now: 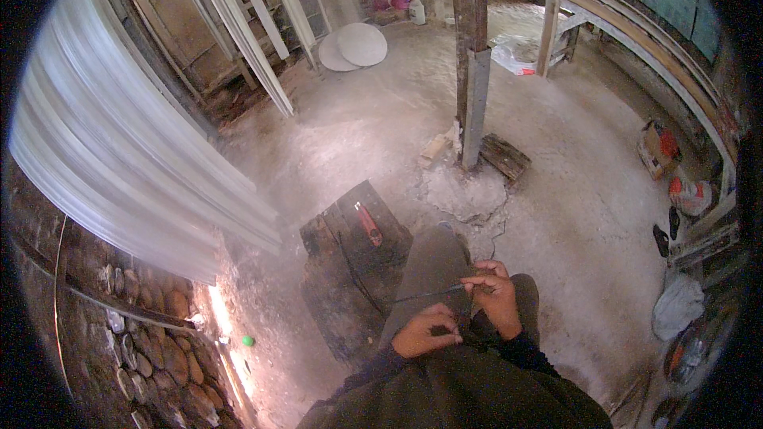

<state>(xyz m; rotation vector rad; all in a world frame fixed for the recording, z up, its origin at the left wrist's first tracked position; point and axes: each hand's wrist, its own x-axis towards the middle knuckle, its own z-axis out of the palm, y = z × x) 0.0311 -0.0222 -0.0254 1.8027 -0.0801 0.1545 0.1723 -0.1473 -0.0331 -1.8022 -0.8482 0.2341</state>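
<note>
Over my lap, my right hand (494, 299) pinches one end of a thin dark strip (429, 295) between thumb and fingers. The strip stretches leftward across my raised knee. Lower and a little to the left, my left hand (429, 332) has its fingers curled in; whether anything is inside them is hidden. Beside my left leg lies a dark, worn board (326, 290). A red tool (369, 225) rests on its far part, too small to name the kind. Another thin dark strip (354, 264) lies along the same board.
Pale corrugated sheets (135, 135) lean at the left, above a pile of stones (163, 349). A post (470, 71) stands ahead on broken concrete, with a wood block (505, 156) at its foot. Along the right runs a long bench (636, 36), with a cardboard box (658, 148) nearby.
</note>
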